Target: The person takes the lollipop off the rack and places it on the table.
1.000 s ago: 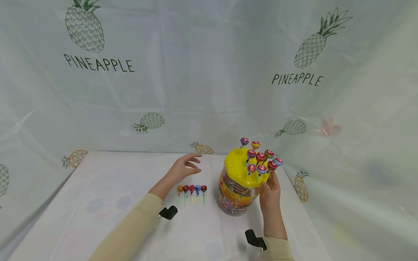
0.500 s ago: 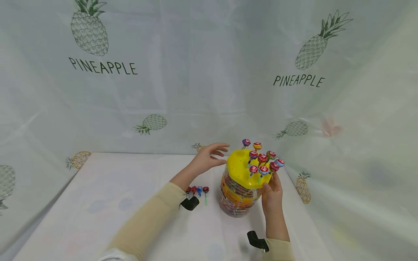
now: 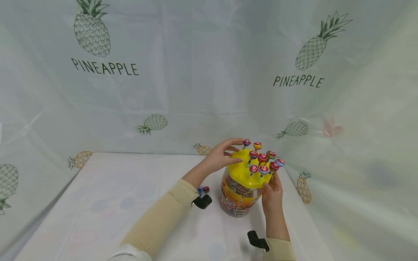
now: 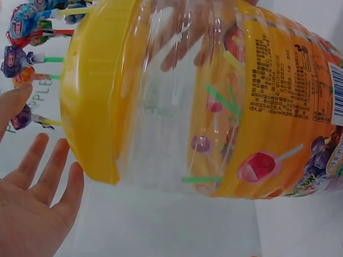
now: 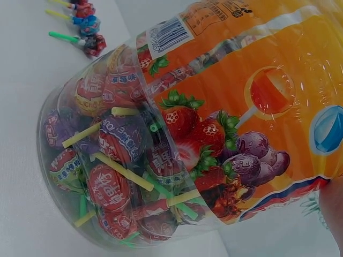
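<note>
A clear plastic jar with an orange fruit label and a yellow lid stands on the table, wrapped lollipops inside it. Several lollipops stand stick-down in the lid, mostly on its right half. My left hand reaches over the lid's left side, fingers extended and thumb apart. Its fingertips are right beside the purple lollipop at the back; the left wrist view shows nothing between thumb and fingers. My right hand grips the jar's upper right side, thumb at the lid's edge.
A row of loose lollipops lies on the white table left of the jar, partly covered by my left forearm in the head view. Behind the table hangs a pale curtain with pineapple prints.
My left hand has moved right from above the loose lollipops to over the yellow lid, beside the standing lollipops. My right hand keeps its grip on the jar.
</note>
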Demonstrator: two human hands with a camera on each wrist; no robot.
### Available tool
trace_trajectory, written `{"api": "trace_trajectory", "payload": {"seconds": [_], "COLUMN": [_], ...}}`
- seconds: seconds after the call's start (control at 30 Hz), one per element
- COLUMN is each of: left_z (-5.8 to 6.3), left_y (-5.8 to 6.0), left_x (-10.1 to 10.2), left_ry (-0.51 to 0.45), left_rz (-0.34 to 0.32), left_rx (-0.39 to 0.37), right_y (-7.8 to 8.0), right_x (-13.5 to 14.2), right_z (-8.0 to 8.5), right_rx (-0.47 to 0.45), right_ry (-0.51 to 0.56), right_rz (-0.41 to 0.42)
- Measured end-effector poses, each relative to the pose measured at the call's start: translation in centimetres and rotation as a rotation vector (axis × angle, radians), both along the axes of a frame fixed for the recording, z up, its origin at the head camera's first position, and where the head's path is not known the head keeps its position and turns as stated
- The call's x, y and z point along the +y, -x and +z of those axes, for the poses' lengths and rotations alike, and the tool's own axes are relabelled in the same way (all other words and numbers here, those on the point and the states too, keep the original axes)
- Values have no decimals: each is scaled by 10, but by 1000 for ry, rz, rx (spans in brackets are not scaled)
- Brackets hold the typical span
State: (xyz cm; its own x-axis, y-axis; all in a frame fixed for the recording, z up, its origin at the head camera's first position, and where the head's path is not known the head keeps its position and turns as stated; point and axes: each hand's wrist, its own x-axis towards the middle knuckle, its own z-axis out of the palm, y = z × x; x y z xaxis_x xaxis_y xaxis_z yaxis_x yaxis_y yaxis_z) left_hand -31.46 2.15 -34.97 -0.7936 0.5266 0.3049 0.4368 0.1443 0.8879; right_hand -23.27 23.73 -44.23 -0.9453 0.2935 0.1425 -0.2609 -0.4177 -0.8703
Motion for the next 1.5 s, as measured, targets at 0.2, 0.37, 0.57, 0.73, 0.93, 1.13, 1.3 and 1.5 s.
{"api": "trace_trajectory", "payload": {"seconds": [0.2, 0.37, 0.57, 0.73, 0.93, 1.13, 1.3, 1.5], "left_z": [3, 4, 6, 8, -1, -23, -50, -83], "left_y": [-1, -1, -3, -6, -12, -24, -36, -49], "left_x": [4, 7, 9, 9, -7, -32, -48, -72], "left_ry": [20, 25, 10, -55, -105, -98, -107, -134], "left_rz": [-15, -9, 33, 59, 67, 73, 92, 159], "left_rx": [31, 53, 44, 96, 82, -2, -80, -201], "right_y": [0, 0, 0, 1, 0, 0, 0, 1], "right_x": [-1, -1, 0, -1, -1, 0, 1, -1], "right_z": [-2, -2, 0, -1, -3, -4, -4, -5], "right_rx": [31, 21, -48, -31, -10, 36, 61, 44], "right_ry": [1, 7, 36, 24, 46, 26, 42, 58], "right_rz": [-4, -7, -13, -14, -21, -19, -32, -19]}}
